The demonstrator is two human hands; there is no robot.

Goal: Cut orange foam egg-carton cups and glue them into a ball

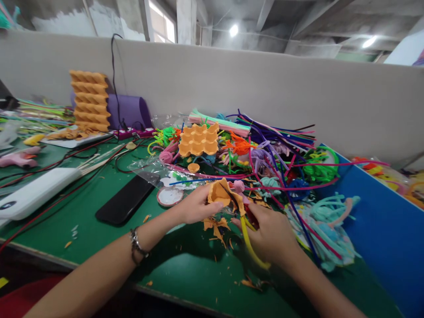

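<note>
In the head view, the left hand [198,205] is closed on a small orange carton piece [218,192], thumb along its lower edge, above the middle of the green table [179,269]. The right hand [273,234] is clamped around the yellow handles of the scissors [246,234], whose dark blades lie against the right side of that piece; whether the blades meet cannot be told.

Torn orange scraps [217,229] lie on the table below and near the hands. Left of the left hand are a round white dish [170,195] and, further left, a black phone [127,201]. Beyond the hands, a larger orange egg carton [198,139] sits by a heap of coloured pipe cleaners [281,132], with a small orange cup [193,168] just in front of it. A blue panel [374,229] stands at the right.
</note>
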